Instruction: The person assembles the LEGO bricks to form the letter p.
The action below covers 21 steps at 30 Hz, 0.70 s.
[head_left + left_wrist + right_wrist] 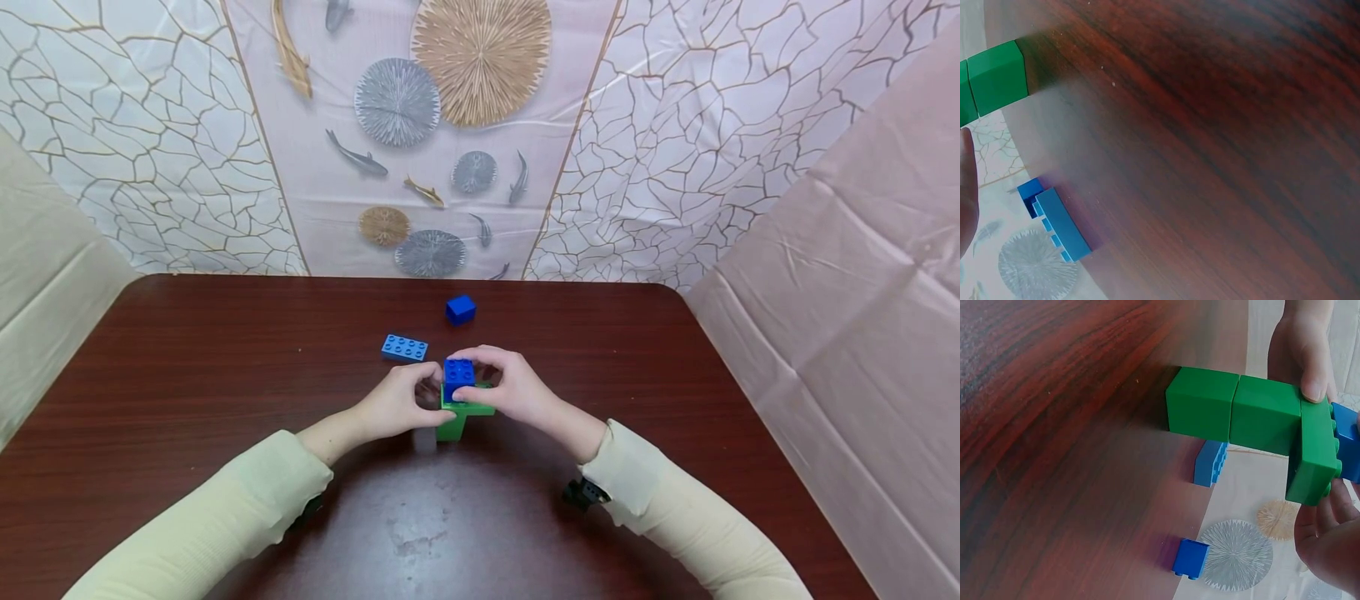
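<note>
Near the middle of the table stands a green toy-brick build (452, 428): two square bricks stacked as a post, with a longer green brick (1315, 453) across the top. My left hand (393, 402) pinches the left end of this top brick, thumb at the front. A dark blue square brick (459, 372) sits over that end, studs up, and my right hand (517, 387) holds it between thumb and fingers. In the right wrist view, green studs show beside the blue brick; I cannot tell whether it is fully seated.
A lighter blue eight-stud brick (405, 347) lies beyond my left hand. Farther back is another dark blue square brick (461, 309), lying on its side. The dark wooden table (225, 358) ends at a patterned cloth (300, 208) behind, with more cloth at both sides.
</note>
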{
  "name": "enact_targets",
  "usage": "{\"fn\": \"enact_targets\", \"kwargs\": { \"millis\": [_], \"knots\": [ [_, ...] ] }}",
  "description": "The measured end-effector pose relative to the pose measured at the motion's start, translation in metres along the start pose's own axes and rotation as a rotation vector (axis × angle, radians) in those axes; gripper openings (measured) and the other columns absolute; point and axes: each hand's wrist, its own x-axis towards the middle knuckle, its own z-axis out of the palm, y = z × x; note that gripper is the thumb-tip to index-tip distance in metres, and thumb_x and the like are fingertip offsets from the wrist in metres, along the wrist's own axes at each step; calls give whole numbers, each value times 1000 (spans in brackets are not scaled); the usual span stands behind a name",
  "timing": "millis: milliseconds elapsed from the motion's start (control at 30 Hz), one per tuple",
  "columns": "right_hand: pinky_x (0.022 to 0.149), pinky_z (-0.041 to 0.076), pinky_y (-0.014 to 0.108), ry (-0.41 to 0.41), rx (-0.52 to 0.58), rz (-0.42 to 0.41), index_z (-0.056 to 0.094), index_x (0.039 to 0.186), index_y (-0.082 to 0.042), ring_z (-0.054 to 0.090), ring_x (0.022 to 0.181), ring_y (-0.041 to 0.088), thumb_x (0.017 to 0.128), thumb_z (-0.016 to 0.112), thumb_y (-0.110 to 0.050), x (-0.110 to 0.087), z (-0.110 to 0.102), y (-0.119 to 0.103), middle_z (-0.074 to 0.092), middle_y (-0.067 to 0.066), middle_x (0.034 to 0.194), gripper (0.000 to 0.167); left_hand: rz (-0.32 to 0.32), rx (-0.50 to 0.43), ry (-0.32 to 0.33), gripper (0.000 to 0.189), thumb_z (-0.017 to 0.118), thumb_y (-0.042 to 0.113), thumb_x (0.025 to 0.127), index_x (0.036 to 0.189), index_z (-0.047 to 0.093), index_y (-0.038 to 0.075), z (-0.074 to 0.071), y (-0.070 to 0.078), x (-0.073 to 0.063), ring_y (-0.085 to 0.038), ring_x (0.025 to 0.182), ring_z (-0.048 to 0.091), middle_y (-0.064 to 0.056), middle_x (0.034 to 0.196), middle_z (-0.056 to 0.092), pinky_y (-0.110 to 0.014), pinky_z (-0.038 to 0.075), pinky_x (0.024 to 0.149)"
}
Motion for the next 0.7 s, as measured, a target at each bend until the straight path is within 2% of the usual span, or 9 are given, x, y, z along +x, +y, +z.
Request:
{"fn": "enact_targets", "kwargs": {
  "millis": [200,433,700],
  "knots": [
    [74,50,38,8,-17,-28,62,118,-9,55,88,18,79,74,-12,-2,3,0,64,8,106,41,5,-3,6,27,77,17,76,95,59,9,1,0,0,-10,82,63,-4,91,68,-21,53,75],
    [72,51,32,12,-42,-46,62,119,-10,55,90,16,79,74,-13,-3,4,1,64,7,109,41,22,-15,18,27,77,16,75,94,59,7,0,3,-1,-10,80,63,-5,89,68,-23,54,74],
    [71,53,28,24,-57,-101,62,118,-7,57,87,18,79,74,-12,-5,5,0,64,9,105,41,1,-9,10,27,77,17,76,93,58,8,0,2,-1,-10,80,63,-4,90,67,-21,53,74]
  ]
}}
